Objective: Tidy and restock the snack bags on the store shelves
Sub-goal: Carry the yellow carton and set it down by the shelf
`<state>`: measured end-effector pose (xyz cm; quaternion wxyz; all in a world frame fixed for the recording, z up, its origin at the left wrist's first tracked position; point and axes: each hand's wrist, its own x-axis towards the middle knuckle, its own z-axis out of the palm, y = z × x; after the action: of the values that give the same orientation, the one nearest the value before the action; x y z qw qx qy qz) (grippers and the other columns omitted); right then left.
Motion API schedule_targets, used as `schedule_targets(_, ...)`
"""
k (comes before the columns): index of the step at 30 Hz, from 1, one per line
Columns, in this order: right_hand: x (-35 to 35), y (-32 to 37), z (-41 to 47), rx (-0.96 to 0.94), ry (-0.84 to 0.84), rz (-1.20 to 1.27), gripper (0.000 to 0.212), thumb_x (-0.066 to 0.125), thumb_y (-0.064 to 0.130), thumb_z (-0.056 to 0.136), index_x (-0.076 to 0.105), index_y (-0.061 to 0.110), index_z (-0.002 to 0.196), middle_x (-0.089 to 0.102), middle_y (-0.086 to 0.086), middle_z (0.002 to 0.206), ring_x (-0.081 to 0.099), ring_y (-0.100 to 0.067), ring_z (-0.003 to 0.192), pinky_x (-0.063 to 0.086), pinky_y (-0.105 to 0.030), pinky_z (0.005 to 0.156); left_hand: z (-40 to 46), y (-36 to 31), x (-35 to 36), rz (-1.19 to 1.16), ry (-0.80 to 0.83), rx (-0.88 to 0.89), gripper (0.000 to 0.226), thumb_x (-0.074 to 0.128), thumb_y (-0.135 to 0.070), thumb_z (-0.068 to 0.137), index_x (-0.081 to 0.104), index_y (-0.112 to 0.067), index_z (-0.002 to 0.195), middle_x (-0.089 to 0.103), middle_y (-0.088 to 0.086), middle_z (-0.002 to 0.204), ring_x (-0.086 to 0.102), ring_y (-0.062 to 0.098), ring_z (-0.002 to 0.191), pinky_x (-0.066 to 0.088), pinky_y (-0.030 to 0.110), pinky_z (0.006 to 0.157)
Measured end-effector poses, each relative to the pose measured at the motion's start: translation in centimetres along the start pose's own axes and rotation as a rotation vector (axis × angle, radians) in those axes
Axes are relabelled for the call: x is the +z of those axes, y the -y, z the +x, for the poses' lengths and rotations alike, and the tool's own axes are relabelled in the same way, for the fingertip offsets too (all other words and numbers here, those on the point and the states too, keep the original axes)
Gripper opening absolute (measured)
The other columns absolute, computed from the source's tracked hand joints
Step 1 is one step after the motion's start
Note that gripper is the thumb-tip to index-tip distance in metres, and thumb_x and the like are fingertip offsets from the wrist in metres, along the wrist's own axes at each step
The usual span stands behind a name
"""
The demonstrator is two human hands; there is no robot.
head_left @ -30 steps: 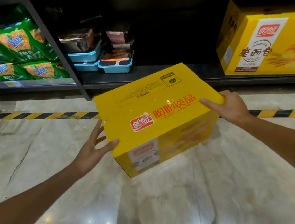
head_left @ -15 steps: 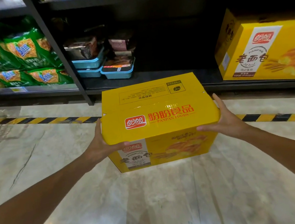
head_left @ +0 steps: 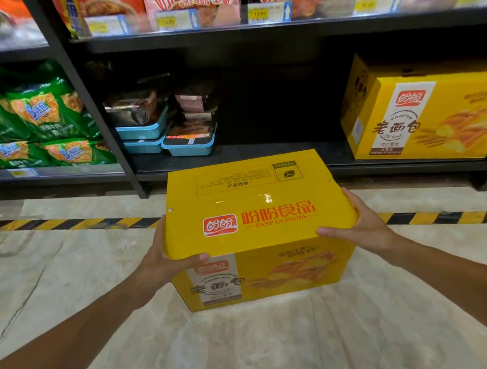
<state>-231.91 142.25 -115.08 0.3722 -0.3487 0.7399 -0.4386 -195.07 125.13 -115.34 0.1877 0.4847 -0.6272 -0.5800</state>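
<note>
Below the dark shelf (head_left: 263,153), a stiff, probably light carton (head_left: 257,223) is clamped at its side edges by left hand (head_left: 165,258) and right hand (head_left: 364,226).

Yellow cardboard carton (head_left: 255,214), Panpan Foods branding in red, bread pictured on its near face. Top flaps closed. Upright, held level above the floor in front of the bottom shelf's (head_left: 262,150) front edge.

The carton (head_left: 255,210) sits between both hands (left (head_left: 165,258), right (head_left: 364,226)), before the bottom shelf (head_left: 263,153).
</note>
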Motion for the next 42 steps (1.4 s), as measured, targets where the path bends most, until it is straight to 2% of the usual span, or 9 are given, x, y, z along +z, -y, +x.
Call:
schedule_targets(6, -3.0, -0.2, -1.9, 0.019, -0.084, 0.103, 0.121, 0.095, 0.042, 0.053, 0.032, 0.038, 0.156, 0.059, 0.009, 0.133, 0.059, -0.014, 0.116, 0.052, -0.032, 0.087, 1.0, -3.7, 1.6, -0.044, 0.066, 0.020, 0.119, 0.088, -0.030, 0.061, 0.016, -0.050, 0.154, 0.058, -0.017, 0.124, 0.063, 0.007, 0.104, 0.055, 0.029, 0.069)
schedule_targets(11, -5.9, 1.8, -3.1, -0.073, -0.236, 0.138, 0.110, 0.093, 0.027, 0.065, 0.033, 0.034, 0.157, 0.061, 0.012, 0.127, 0.061, -0.010, 0.111, 0.051, -0.029, 0.085, 2.5, -7.3, 3.5, -0.058, 0.036, 0.115, 0.118, 0.090, -0.028, 0.060, 0.021, -0.053, 0.153, 0.057, -0.008, 0.135, 0.060, 0.022, 0.121, 0.055, 0.042, 0.089)
schedule_targets(17, -8.7, 6.0, -1.7, -0.261, -0.339, 0.138, 0.111, 0.090, 0.021, 0.067, 0.029, 0.032, 0.159, 0.055, 0.028, 0.122, 0.056, 0.006, 0.108, 0.047, -0.031, 0.100, 5.1, -12.0, 4.0, -0.070, -0.021, 0.313, 0.108, 0.087, -0.016, 0.074, 0.022, -0.054, 0.150, 0.054, -0.024, 0.125, 0.058, 0.003, 0.110, 0.053, 0.027, 0.078)
schedule_targets(21, -9.1, 7.6, 1.2, -0.318, -0.364, 0.136, 0.120, 0.092, 0.032, 0.059, 0.027, 0.035, 0.160, 0.046, 0.012, 0.151, 0.046, -0.011, 0.137, 0.043, -0.033, 0.110, 7.3, -13.8, 4.3, -0.061, -0.029, 0.345, 0.122, 0.090, -0.027, 0.063, 0.018, -0.045, 0.159, 0.052, -0.022, 0.130, 0.054, 0.003, 0.117, 0.049, 0.033, 0.092)
schedule_targets(26, -8.4, 7.0, 4.7, -0.255, -0.375, 0.154, 0.123, 0.094, 0.046, 0.054, 0.033, 0.032, 0.160, 0.046, 0.011, 0.150, 0.043, -0.016, 0.142, 0.042, -0.048, 0.117, 9.8, -13.7, 5.7, -0.112, -0.074, 0.299, 0.118, 0.090, -0.035, 0.060, 0.026, -0.043, 0.159, 0.062, -0.011, 0.132, 0.060, 0.016, 0.123, 0.049, 0.055, 0.107)
schedule_targets(28, -8.3, 6.5, 5.9, -0.266, -0.399, 0.138, 0.113, 0.091, 0.040, 0.063, 0.034, 0.029, 0.160, 0.044, 0.012, 0.150, 0.039, -0.011, 0.142, 0.039, -0.043, 0.119, 11.0, -13.5, 6.0, -0.133, -0.099, 0.290, 0.114, 0.088, -0.036, 0.063, 0.027, -0.041, 0.159, 0.064, -0.010, 0.130, 0.062, 0.014, 0.120, 0.051, 0.053, 0.106)
schedule_targets(36, -8.1, 6.2, 10.5, -0.243, -0.581, 0.139, 0.111, 0.085, 0.057, 0.069, 0.024, 0.040, 0.160, 0.027, 0.007, 0.166, 0.023, -0.020, 0.154, 0.034, -0.051, 0.121, 15.1, -14.2, 7.6, -0.273, -0.254, 0.356, 0.106, 0.086, -0.041, 0.065, 0.032, -0.038, 0.156, 0.069, -0.008, 0.125, 0.069, 0.017, 0.114, 0.058, 0.050, 0.095)
schedule_targets(40, -8.4, 6.8, 12.7, -0.278, -0.600, 0.121, 0.110, 0.082, 0.049, 0.078, 0.015, 0.034, 0.163, 0.019, 0.004, 0.170, 0.015, -0.021, 0.157, 0.026, -0.045, 0.122, 16.9, -14.6, 8.8, -0.297, -0.335, 0.375, 0.099, 0.087, -0.039, 0.073, 0.033, -0.037, 0.156, 0.065, -0.014, 0.125, 0.066, 0.011, 0.115, 0.057, 0.044, 0.099)
schedule_targets(42, -8.4, 7.3, 14.2, -0.284, -0.598, 0.104, 0.109, 0.080, 0.050, 0.079, 0.014, 0.031, 0.164, 0.020, 0.001, 0.170, 0.017, -0.022, 0.156, 0.027, -0.044, 0.122, 18.3, -14.9, 9.2, -0.174, -0.446, 0.447, 0.085, 0.084, -0.040, 0.080, 0.039, -0.036, 0.153, 0.055, -0.015, 0.135, 0.055, 0.013, 0.129, 0.050, 0.042, 0.107)
